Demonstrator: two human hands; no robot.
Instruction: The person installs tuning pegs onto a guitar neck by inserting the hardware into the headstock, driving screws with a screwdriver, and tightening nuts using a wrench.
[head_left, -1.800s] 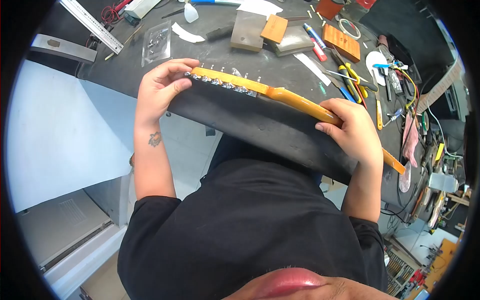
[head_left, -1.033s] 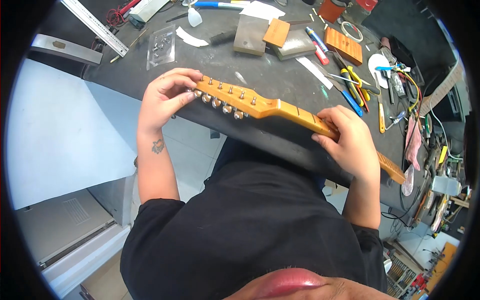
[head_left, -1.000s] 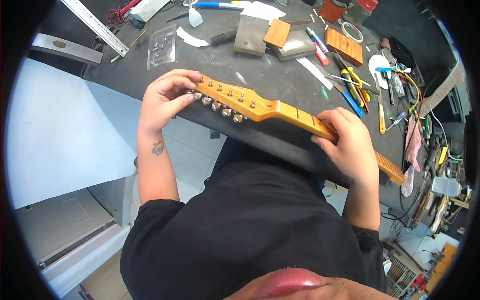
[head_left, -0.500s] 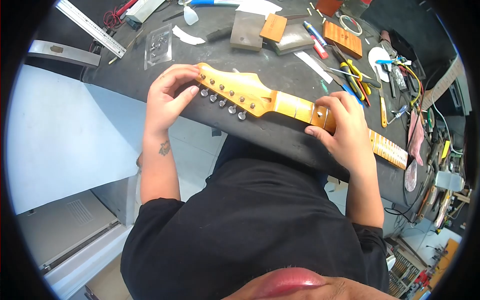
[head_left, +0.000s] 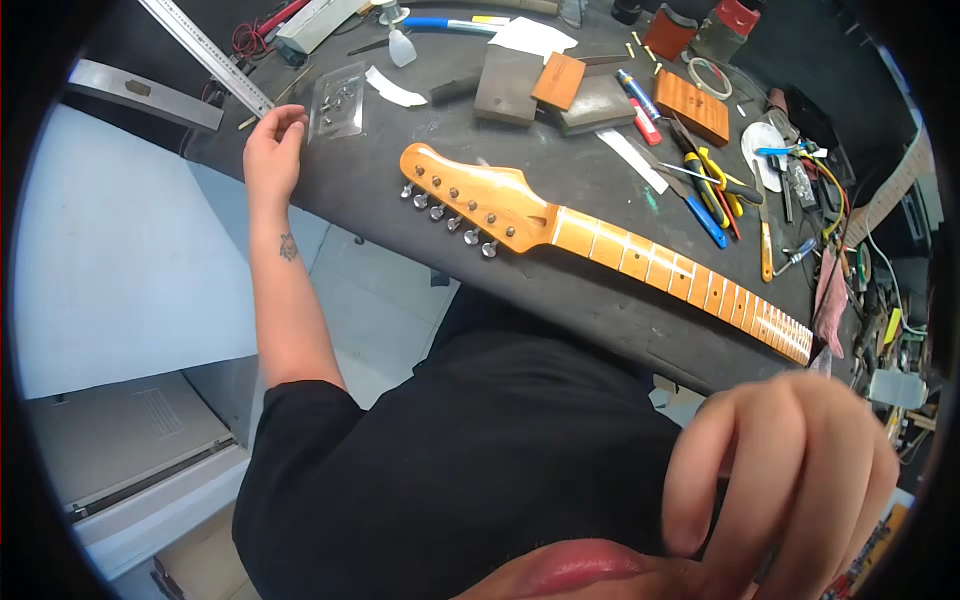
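Observation:
A maple guitar neck (head_left: 640,255) lies across the dark bench, its headstock (head_left: 470,195) at the left, with several metal tuners along the near edge. Neither hand touches it. My left hand (head_left: 272,155) is at the bench's left edge, fingers loosely bent, close to the lower end of a metal ruler (head_left: 215,62); whether they touch is unclear. A clear plastic packet (head_left: 338,103) with small metal parts lies right beside that hand. Raised close to the camera at the lower right, my right hand (head_left: 790,470) has bent fingers with gaps between them and nothing visible in them.
Grey blocks (head_left: 505,88) and wooden blocks (head_left: 692,105) sit at the back of the bench. Yellow-handled pliers (head_left: 715,170), a blue-handled tool (head_left: 706,222) and a cutter lie to the right. Another fretted neck (head_left: 890,190) leans at the far right, near cluttered tools.
Both hands have let go of the guitar neck. My left hand has moved left toward the ruler; my right hand has come up near the camera. The view has shifted slightly.

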